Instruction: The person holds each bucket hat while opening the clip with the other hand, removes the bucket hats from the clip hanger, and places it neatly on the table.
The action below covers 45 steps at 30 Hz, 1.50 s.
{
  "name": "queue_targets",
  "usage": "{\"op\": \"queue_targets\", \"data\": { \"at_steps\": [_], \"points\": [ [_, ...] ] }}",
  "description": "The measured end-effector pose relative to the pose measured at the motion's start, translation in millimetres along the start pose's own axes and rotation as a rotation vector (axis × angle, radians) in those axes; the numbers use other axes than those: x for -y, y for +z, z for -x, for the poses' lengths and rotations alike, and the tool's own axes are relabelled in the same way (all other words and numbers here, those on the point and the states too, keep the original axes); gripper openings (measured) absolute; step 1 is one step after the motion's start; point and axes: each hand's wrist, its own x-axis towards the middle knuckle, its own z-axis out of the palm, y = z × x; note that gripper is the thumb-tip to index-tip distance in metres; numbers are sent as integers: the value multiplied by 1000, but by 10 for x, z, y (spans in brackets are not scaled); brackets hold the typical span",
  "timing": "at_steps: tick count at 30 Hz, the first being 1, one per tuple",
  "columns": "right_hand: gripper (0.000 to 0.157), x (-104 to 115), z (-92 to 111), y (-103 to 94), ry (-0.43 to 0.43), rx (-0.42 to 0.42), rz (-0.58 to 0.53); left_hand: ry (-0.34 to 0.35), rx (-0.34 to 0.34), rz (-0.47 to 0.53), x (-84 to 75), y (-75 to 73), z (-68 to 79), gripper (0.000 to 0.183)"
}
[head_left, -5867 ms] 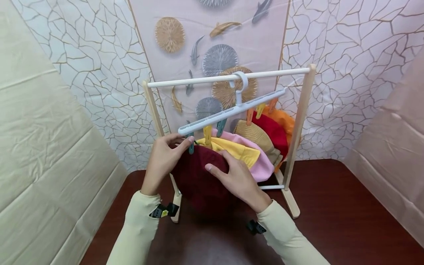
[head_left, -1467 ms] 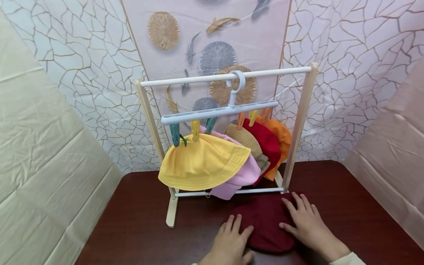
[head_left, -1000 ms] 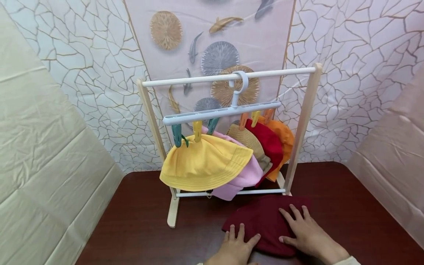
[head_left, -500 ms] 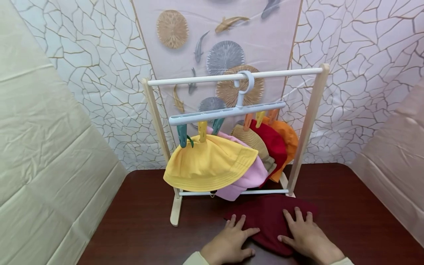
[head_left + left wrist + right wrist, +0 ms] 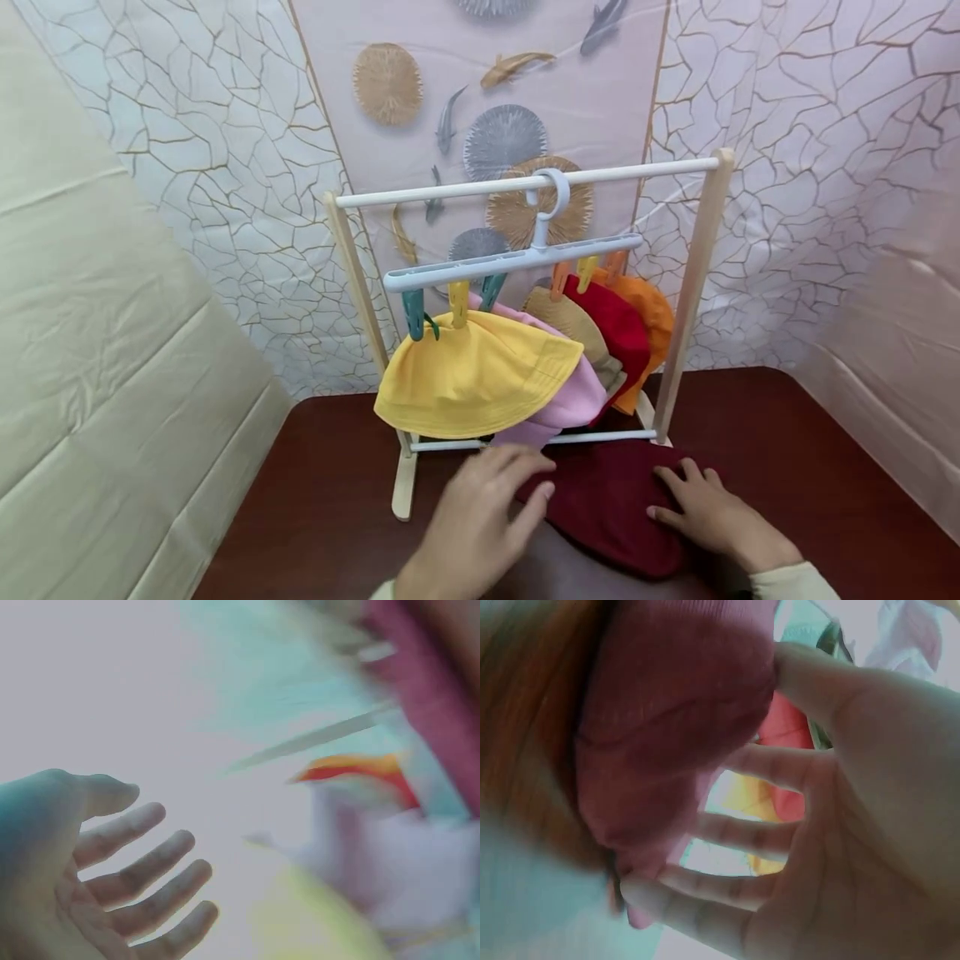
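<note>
A maroon hat (image 5: 615, 508) lies flattened on the dark table in front of a small drying rack (image 5: 697, 275). Over its left edge, in the head view, my left hand (image 5: 480, 517) is raised with fingers loosely bent and nothing in them; the left wrist view shows that hand (image 5: 97, 870) apart from everything. My right hand (image 5: 712, 512) rests on the hat's right side. In the right wrist view its fingers (image 5: 735, 832) are spread and nearly straight, tips touching the maroon cloth (image 5: 675, 712).
A pale blue hanger (image 5: 517, 260) hooks over the rack's top bar. Clipped under it are yellow (image 5: 472, 379), pink (image 5: 585, 400), tan (image 5: 573, 321), red (image 5: 618, 333) and orange (image 5: 648, 312) hats. The teal peg (image 5: 413, 315) at its left end holds no hat.
The maroon hat, earlier at the hanger's left peg with both hands on it, now lies on the table. My left hand has lifted off it; the right stays on it.
</note>
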Motion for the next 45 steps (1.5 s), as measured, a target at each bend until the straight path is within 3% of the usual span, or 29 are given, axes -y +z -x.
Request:
{"op": "queue_targets", "data": {
  "at_steps": [3,5,7,10,12,15,19,22,26,32,36,41,43,45],
  "points": [
    [69,63,-76,-6,-3,13,8,80,-122,-122,-120,-537,-389,21],
    [67,95,-102,7,5,5,11,107,-175,-243,-107,-769,-679,24],
    [65,106,-110,34,10,-5,10,88,-188,-356,-25,-907,-945,26],
    [64,111,-110,90,-1,-17,-10,17,-161,-529,192,-981,-1255,33],
    [63,117,-100,125,-16,-27,-23,-48,-110,-614,341,-985,-1384,37],
    [61,131,-84,134,-33,-48,-28,-121,-39,-728,520,-959,-1486,39],
    [55,124,-103,51,-39,-86,-27,-163,-14,-793,674,-931,-1512,38],
    [50,101,-155,-49,-34,-141,-34,-155,-24,-780,744,-940,-1510,35],
    [46,65,-216,-172,-29,-312,-69,-127,-26,-690,819,-982,-1511,33],
    [62,43,-365,-457,-40,-590,-323,-95,2,-516,963,-1045,-1510,38],
    [67,22,-518,-636,-63,-634,-497,-24,-8,-476,1097,-1040,-1517,37],
    [40,-36,-639,-656,-76,-657,-496,47,-29,-399,1249,-1000,-1551,33],
    [31,-57,-648,-629,-68,-693,-456,86,-83,-341,1290,-982,-1564,31],
    [25,-76,-632,-611,-70,-726,-424,130,-192,-281,1315,-969,-1560,29]
  ]
}}
